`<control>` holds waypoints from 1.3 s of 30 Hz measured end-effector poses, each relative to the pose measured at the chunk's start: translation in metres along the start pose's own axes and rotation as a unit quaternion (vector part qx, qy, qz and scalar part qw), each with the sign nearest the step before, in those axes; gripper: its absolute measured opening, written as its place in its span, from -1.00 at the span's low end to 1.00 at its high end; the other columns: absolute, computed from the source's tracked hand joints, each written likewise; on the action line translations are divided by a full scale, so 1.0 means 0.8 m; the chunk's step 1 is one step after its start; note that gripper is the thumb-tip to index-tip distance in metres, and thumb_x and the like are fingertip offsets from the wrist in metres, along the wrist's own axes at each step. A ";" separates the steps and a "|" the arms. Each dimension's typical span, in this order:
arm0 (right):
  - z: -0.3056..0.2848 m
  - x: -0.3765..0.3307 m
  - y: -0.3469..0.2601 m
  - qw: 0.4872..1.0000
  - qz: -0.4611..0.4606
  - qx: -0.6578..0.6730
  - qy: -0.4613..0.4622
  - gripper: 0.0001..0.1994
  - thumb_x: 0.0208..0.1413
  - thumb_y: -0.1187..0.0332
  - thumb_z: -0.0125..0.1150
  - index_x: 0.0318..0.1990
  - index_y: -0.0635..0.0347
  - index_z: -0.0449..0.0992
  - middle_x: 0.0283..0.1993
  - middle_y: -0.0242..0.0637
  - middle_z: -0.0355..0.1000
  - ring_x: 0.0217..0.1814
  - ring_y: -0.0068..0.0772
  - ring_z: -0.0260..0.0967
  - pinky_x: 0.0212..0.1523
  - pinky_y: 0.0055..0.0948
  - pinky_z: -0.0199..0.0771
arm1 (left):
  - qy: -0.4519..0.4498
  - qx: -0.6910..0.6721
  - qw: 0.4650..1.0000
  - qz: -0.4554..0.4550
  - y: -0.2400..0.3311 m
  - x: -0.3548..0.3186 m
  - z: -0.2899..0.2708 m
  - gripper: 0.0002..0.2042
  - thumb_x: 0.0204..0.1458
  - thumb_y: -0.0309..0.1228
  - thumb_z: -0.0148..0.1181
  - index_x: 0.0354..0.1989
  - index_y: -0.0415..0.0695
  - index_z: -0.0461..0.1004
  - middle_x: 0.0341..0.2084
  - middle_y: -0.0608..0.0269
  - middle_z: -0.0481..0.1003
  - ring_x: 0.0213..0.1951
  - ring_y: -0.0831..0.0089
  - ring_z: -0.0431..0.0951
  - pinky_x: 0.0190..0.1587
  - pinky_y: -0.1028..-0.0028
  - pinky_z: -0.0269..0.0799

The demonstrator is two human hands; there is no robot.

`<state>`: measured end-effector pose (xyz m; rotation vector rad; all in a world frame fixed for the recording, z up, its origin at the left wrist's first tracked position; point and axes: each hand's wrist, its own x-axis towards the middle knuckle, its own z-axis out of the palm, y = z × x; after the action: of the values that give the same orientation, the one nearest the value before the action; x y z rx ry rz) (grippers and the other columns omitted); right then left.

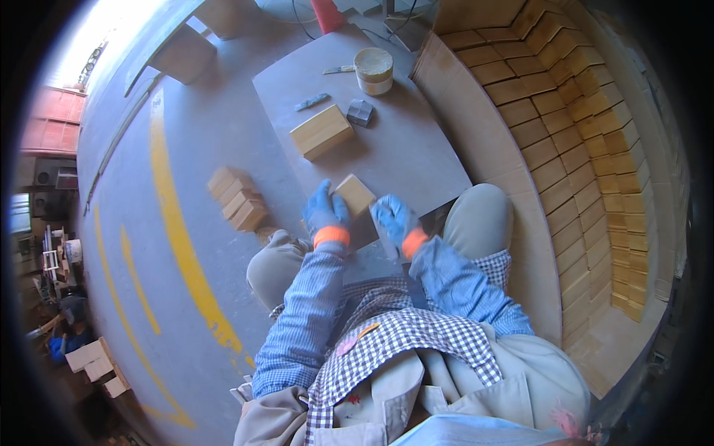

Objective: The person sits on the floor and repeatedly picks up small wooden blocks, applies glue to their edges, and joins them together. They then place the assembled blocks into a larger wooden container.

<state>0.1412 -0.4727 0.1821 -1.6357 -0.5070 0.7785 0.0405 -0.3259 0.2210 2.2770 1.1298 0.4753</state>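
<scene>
Block (354, 194) seems mid-work — gripped by the left hand (325, 209); the right hand (396, 221) has an unclear grip — whether the stacked blocks (550, 175) are finished cannot be told.

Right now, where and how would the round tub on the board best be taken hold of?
Probably around its outer wall, below the rim, with the right hand coming from the near right. The tub stands upright, and its curved side suits wrapped fingers. A flat tool lies at its left, so the right side looks easier to reach.
</scene>
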 end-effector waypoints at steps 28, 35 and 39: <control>0.006 0.040 -0.047 0.939 -0.145 -0.302 0.074 -0.83 0.14 0.33 0.18 -0.42 0.17 0.37 -0.41 -0.03 0.44 -0.39 0.09 0.44 -0.39 -0.11 0.42 | 0.133 -0.032 0.987 0.082 0.013 0.015 0.044 -0.62 0.12 -0.36 0.07 0.12 -0.16 0.40 -0.01 -0.07 0.42 -0.01 -0.06 0.46 0.07 0.15 0.40; 0.009 0.108 -0.038 0.991 0.027 -0.131 -0.007 -0.73 0.16 0.19 0.23 -0.42 0.20 0.39 -0.49 -0.10 0.42 -0.50 -0.23 0.27 -0.35 -0.21 0.43 | 0.108 -0.032 0.990 0.088 0.012 0.021 0.044 -0.63 0.17 -0.32 0.04 0.14 -0.13 0.39 0.00 -0.05 0.41 0.01 -0.04 0.47 0.09 0.17 0.40; 0.011 0.134 -0.017 0.998 -0.025 -0.048 -0.033 -0.71 0.18 0.15 0.24 -0.41 0.18 0.41 -0.49 -0.22 0.41 -0.46 -0.44 0.25 -0.35 -0.28 0.42 | 0.102 -0.009 0.991 0.084 0.013 0.019 0.040 -0.64 0.20 -0.31 0.03 0.14 -0.12 0.39 0.01 -0.05 0.41 0.02 -0.03 0.47 0.10 0.18 0.40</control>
<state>0.2092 -0.3885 0.1719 -1.6838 -0.6376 0.7825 0.0732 -0.3291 0.2033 2.3590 1.0280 0.7970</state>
